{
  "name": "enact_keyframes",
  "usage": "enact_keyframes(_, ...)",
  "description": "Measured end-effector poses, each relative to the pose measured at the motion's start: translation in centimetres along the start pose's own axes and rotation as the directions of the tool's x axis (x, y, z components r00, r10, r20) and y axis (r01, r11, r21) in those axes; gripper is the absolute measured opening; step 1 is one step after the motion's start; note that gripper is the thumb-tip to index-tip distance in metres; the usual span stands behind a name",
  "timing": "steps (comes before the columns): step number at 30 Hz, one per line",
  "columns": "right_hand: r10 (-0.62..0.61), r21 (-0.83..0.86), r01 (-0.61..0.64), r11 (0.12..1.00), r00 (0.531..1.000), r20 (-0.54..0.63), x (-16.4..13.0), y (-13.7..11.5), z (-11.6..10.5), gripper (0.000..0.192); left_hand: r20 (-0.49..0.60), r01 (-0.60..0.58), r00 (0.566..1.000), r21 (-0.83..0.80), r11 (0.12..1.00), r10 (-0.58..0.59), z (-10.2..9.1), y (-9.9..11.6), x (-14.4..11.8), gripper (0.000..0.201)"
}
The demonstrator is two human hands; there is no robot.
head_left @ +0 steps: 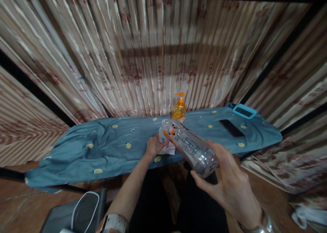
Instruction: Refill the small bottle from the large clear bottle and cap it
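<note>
A clear plastic drinking bottle (192, 147) with an orange strip and a cartoon print is tilted over the cloth, its top end toward the upper left. My right hand (233, 183) grips its base, thumb below and fingers on the far side. At the top end, my left hand (154, 146) is closed about the translucent cap (161, 134); its fingertips are partly hidden. Just below the left fingers shows a white tissue-like piece (168, 149), and I cannot tell whether they touch it. Behind the bottle stands an orange pump bottle (179, 109) of yellow liquid.
A blue cloth with pineapple prints (138, 134) covers the narrow table. On its right side lie a black phone (232, 128) and a blue-framed object (244, 111). Patterned curtains (153, 55) hang behind. A dark seat-like surface (63, 214) with a white cable (85, 193) is at lower left.
</note>
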State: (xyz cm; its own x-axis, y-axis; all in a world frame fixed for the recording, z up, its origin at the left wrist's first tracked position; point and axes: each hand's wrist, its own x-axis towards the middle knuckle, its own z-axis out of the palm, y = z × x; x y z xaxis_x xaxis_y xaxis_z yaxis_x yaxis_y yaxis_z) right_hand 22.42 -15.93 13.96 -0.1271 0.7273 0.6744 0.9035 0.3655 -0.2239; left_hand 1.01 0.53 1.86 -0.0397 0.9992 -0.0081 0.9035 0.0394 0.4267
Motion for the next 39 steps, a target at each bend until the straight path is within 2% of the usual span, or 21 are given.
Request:
enact_keyframes(24, -0.016, 0.020, 0.016, 1.000, 1.000, 0.011, -0.21, 0.17, 0.02, 0.069, 0.009, 0.015, 1.000, -0.010, 1.000, -0.014, -0.09, 0.17, -0.13, 0.057)
enact_keyframes(33, -0.011, 0.045, 0.011, 0.999, 1.000, -0.004, -0.06, 0.20, -0.02, 0.067, -0.024, 0.029, 0.999, 0.032, 0.999, -0.028, 0.36, 0.03, -0.08, 0.056)
enact_keyframes(39, 0.002, 0.043, -0.002, 0.999, 1.000, -0.001, -0.13, 0.17, 0.02, 0.067, -0.035, 0.007, 0.999, 0.005, 1.000, -0.006, 0.52, -0.22, -0.07, 0.057)
